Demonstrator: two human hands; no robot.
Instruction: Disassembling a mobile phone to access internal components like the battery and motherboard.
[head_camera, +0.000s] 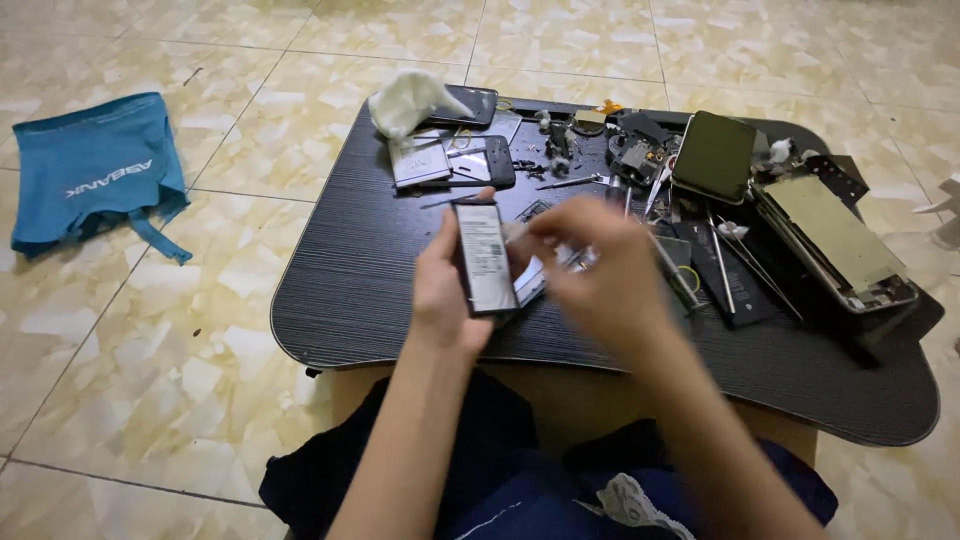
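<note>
Over the near edge of the dark tabletop (350, 290), a phone lies opened at the right edge (835, 245), more parts crowd the far edge, and the left side offers room. The left hand (440, 290) fingers pinch a flat phone battery (484, 258); the blurred right hand (600, 270) fingers curl beside it, grip unclear.

Black, fine-grained worktop (360, 270); cream marbled floor tiles (150, 380); teal blue bag (95, 170) with white lettering; white cloth (405, 100); black-framed battery (483, 258) with grey label; olive-green phone screen (714, 155).
</note>
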